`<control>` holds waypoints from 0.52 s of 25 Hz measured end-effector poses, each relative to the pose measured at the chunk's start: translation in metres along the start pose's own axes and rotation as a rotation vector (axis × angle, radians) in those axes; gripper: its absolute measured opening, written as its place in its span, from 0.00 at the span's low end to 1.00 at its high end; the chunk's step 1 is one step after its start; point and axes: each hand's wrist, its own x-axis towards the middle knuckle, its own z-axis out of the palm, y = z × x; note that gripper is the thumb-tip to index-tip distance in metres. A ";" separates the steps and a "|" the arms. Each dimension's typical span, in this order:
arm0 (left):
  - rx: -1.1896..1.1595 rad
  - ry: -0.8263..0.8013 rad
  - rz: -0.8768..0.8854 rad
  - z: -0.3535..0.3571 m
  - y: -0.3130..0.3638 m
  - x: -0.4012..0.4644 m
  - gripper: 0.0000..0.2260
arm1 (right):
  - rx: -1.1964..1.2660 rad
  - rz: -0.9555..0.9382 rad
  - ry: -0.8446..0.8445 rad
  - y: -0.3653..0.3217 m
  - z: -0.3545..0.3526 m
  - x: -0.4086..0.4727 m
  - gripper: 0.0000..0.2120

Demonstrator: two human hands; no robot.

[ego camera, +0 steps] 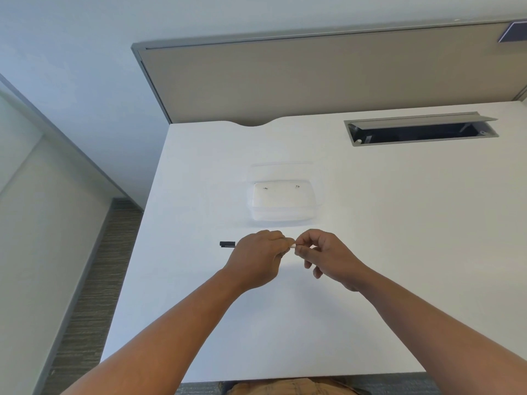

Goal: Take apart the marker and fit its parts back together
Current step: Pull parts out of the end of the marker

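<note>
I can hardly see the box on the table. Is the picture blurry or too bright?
Head view: the clear box is see-through and pale against the white table, so even light washes it out; hands look slightly soft; the wide lens bends the divider.

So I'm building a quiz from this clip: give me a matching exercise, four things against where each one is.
Things:
1. marker
2. black cap
3. clear tray
4. cable hatch

Places:
A. far right of the desk, lid open
B. desk centre, beyond the hands
C. on the desk, left of the left hand
D. held between both hands, right hand at its end

Pairs: 1-D, 2-C, 3-B, 4-A
</note>
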 end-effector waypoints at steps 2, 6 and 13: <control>0.018 0.004 0.019 -0.001 0.000 0.000 0.11 | 0.037 0.069 -0.050 -0.002 -0.002 0.001 0.14; -0.007 -0.019 0.006 -0.001 0.002 -0.002 0.11 | -0.040 0.021 -0.051 -0.005 -0.006 0.000 0.10; -0.016 -0.034 -0.009 -0.005 0.003 -0.004 0.11 | -0.027 0.110 -0.088 -0.006 -0.005 -0.003 0.18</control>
